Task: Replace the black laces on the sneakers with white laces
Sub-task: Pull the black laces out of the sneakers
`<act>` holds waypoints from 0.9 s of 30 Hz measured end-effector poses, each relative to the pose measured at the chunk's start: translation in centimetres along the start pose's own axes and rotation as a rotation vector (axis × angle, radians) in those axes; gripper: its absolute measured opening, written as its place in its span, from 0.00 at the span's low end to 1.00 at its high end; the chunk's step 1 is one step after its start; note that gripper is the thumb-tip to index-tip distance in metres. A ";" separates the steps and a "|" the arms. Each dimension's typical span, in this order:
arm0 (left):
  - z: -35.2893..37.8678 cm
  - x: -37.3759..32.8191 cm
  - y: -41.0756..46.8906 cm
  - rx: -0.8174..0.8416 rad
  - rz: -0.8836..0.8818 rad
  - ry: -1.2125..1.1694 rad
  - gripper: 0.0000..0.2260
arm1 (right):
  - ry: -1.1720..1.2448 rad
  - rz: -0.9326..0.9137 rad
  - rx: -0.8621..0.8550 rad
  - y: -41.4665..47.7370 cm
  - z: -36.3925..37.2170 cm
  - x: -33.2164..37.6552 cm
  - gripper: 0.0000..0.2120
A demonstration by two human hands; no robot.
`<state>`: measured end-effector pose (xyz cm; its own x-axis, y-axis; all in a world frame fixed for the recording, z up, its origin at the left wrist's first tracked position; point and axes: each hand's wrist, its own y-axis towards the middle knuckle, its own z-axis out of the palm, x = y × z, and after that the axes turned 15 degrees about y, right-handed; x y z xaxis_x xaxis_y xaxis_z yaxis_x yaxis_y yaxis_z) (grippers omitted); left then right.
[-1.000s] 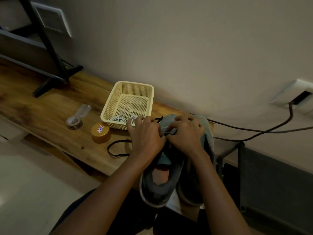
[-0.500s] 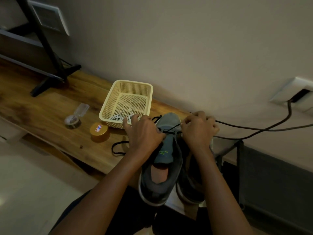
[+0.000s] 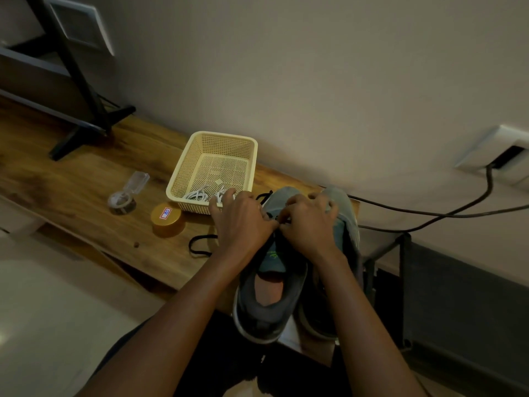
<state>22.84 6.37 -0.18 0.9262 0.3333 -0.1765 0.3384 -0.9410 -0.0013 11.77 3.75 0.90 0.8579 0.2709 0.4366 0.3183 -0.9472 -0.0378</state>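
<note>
Two grey sneakers stand side by side at the wooden table's near right end, the left sneaker (image 3: 269, 299) with its tongue showing, the right sneaker (image 3: 345, 224) partly under my arm. My left hand (image 3: 243, 222) and my right hand (image 3: 309, 222) meet over the left sneaker's lacing, fingertips pinching the black lace (image 3: 200, 245), whose loose loop trails left across the table. White laces (image 3: 206, 194) lie in the cream basket (image 3: 183, 173) just beyond my left hand.
A gold round tin (image 3: 167, 219) and a clear tape dispenser (image 3: 126, 196) sit left of the basket on the wooden table (image 3: 71, 190). A black stand leg (image 3: 86, 130) rests far left. A dark cable (image 3: 446, 213) runs from a wall socket at the right.
My right hand, which had pulled a stretch of black lace out to the right, has come back in beside my left hand over the left sneaker's eyelets.
</note>
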 end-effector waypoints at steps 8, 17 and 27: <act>-0.5 0.3 0.3 0.006 -0.030 -0.027 0.16 | 0.111 0.025 -0.162 0.2 -0.7 -0.9 0.07; 0.1 0.5 0.6 -0.004 -0.014 -0.045 0.12 | 0.219 0.136 -0.235 0.5 -1.3 -1.4 0.10; 0.2 0.4 0.5 -0.004 -0.018 -0.044 0.15 | 0.031 -0.023 -0.044 0.2 -0.2 -0.2 0.08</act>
<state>23.32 6.01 -0.41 0.9119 0.3470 -0.2192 0.3554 -0.9347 -0.0012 11.61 3.47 1.04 0.8372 0.2881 0.4648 0.3196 -0.9475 0.0116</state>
